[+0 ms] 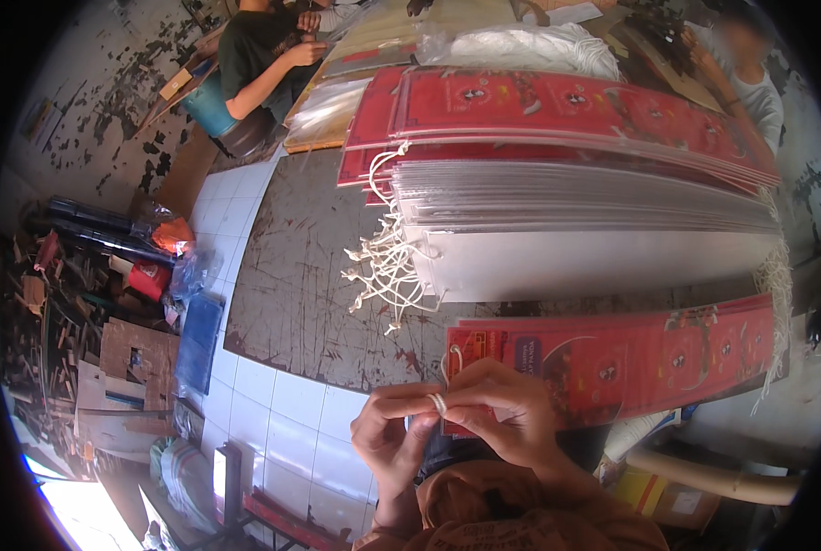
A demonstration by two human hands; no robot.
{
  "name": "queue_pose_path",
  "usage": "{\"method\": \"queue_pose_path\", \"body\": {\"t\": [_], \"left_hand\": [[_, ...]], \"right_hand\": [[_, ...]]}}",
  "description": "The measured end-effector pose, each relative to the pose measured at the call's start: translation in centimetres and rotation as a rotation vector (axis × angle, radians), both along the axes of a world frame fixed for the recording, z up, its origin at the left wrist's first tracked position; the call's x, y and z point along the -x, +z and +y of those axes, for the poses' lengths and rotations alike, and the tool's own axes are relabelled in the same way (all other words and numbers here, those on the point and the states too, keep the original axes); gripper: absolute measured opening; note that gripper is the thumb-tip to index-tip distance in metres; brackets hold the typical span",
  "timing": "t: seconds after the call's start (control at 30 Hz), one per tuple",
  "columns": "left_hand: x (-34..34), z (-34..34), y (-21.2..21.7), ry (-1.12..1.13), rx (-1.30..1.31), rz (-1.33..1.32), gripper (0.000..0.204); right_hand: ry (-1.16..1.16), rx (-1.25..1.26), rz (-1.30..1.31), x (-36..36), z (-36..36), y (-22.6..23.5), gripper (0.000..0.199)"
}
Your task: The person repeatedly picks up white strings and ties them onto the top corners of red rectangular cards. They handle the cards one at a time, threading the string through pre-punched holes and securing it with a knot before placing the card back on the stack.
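Observation:
Over the table's near edge, my left hand point(390, 432) and my right hand point(509, 411) meet, thumbs and forefingers pinched on a white cord point(439, 402). The cord is bunched into a small coil or knot between the fingertips. It comes from the left end of a long red printed strip point(603, 363), which lies on the table in front of me with at least one more beneath it. Beyond it, a thick stack of strips point(594, 197) stands on edge with pale backs toward me. Knotted cord loops point(387, 266) hang from the stack's left end.
More red strips point(557, 106) lie behind the stack. White cord point(548, 46) is heaped at the back. One person point(259, 69) sits far left, another point(741, 83) far right. Scrap wood and cardboard point(135, 367) fill the floor at left, beside a blue panel point(199, 344).

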State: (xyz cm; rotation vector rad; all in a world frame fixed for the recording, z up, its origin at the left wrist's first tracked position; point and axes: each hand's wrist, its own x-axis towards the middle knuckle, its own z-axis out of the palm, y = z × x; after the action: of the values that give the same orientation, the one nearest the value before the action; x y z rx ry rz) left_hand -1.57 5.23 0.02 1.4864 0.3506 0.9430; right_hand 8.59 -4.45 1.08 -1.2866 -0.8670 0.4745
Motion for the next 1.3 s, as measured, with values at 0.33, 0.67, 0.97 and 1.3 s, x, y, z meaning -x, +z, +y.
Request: {"method": "queue_pose_path", "body": {"t": [0.33,0.67,0.97,1.3], "left_hand": [[-0.4,0.4,0.0,0.185,0.127,-0.017,0.013],[-0.1,1.2,0.0,0.194,0.212,0.047,0.013],[0.4,3.0,0.8,-0.111,-0.445,0.328,0.020],[1.9,2.9,-0.2,-0.060,-0.342,0.395,0.019]], "right_hand": [[-0.075,0.062,-0.025,0.3,0.5,0.6,0.017],[-0.203,0.101,-0.248,1.3,1.1,-0.5,0.020],[-0.083,0.118,-0.263,0.7,0.9,0.1,0.026],[-0.164,0.097,-0.200,0.8,0.6,-0.1,0.019]]}}
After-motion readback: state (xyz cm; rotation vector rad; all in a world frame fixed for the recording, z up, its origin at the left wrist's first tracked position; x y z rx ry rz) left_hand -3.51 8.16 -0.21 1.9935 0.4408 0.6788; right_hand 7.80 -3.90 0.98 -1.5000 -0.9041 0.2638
